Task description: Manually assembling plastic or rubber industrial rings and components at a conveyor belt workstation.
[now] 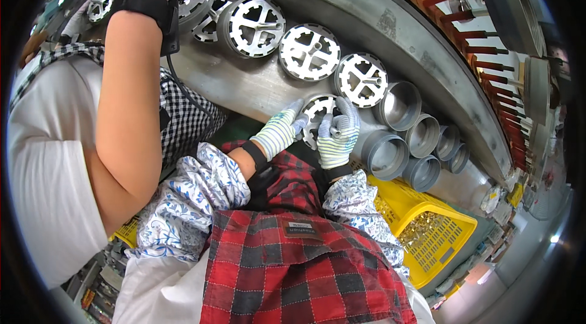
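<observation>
Flanking a slotted silver disc [316, 112] are left hand [281, 129] and right hand [339, 135].

Slotted disc [316, 106], flanked by left hand [281, 130] and right hand [340, 133]; spoked drums [308, 50] obstruct beyond it, cylinders [371, 149] rightward; open bench [253, 86] lies leftward.

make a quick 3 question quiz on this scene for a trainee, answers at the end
1. What lies between the left hand and right hand?
2. True or false: the right hand wears a plain black glove.
3. On which side of the right hand do the open grey cups stand? A left, B right

Key
1. A metal wheel with cut-outs
2. False; its striped glove is light-coloured
3. B
</observation>
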Demonstrator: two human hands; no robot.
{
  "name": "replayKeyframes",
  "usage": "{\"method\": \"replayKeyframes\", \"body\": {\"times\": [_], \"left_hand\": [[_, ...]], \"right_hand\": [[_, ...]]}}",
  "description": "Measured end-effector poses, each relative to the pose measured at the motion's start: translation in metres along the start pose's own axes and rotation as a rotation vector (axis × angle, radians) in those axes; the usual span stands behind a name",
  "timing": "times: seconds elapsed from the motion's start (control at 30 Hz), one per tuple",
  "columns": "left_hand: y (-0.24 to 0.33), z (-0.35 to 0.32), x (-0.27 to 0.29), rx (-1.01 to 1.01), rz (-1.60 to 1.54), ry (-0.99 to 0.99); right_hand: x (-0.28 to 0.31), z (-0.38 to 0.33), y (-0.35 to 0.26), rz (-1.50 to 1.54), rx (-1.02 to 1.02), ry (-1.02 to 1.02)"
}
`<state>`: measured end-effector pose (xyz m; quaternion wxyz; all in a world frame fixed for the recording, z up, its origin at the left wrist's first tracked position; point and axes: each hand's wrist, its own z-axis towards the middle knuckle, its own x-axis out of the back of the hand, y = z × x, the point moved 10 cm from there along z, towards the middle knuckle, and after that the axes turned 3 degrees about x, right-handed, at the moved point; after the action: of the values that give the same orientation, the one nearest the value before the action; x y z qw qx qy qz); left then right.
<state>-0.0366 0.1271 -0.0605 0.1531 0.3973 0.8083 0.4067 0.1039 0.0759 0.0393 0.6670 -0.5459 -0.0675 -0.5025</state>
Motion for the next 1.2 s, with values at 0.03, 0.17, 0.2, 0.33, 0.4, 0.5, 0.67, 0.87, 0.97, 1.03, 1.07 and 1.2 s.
{"method": "replayKeyframes", "body": {"times": [0.03,0.17,0.2,0.33,0.4,0.5,0.67,0.87,0.97,1.03,1.07,1.2], "left_hand": [[-0.009,0.0,-0.007,0.068,-0.188,-0.08],[-0.012,-0.007,-0.006,-0.006,-0.468,-0.085],[-0.01,-0.005,-0.004,-0.059,-0.35,-0.076],[-0.017,0.003,-0.008,-0.121,-0.341,-0.076],[-0.016,0.003,-0.008,-0.105,-0.33,-0.068],[-0.012,0.001,-0.005,-0.101,-0.249,-0.048],[-0.003,0.0,0.0,-0.164,-0.109,-0.023],[-0.013,0.005,-0.008,-0.098,-0.158,-0.057],[-0.011,0.0,-0.009,-0.046,-0.323,-0.068],[-0.007,-0.001,-0.008,-0.053,-0.302,-0.058],[-0.005,-0.002,-0.007,-0.057,-0.284,-0.043],[-0.006,-0.003,-0.008,-0.042,-0.209,-0.013]], "right_hand": [[0.0,-0.001,0.0,-0.004,0.004,0.002],[-0.003,-0.006,0.012,0.061,-0.094,-0.022],[-0.003,-0.002,0.002,0.024,-0.028,-0.038],[-0.001,0.002,-0.008,-0.035,0.07,-0.052],[0.002,0.006,-0.014,-0.059,0.099,-0.064],[0.001,0.005,-0.013,-0.08,0.09,-0.055],[0.003,0.004,-0.011,-0.079,0.069,-0.046],[0.003,0.004,-0.012,-0.121,0.073,-0.06],[0.0,0.005,-0.015,-0.127,0.095,-0.082],[-0.002,0.004,-0.012,-0.116,0.069,-0.103],[-0.002,0.004,-0.012,-0.118,0.066,-0.105],[-0.002,0.003,-0.011,-0.147,0.081,-0.085]]}}
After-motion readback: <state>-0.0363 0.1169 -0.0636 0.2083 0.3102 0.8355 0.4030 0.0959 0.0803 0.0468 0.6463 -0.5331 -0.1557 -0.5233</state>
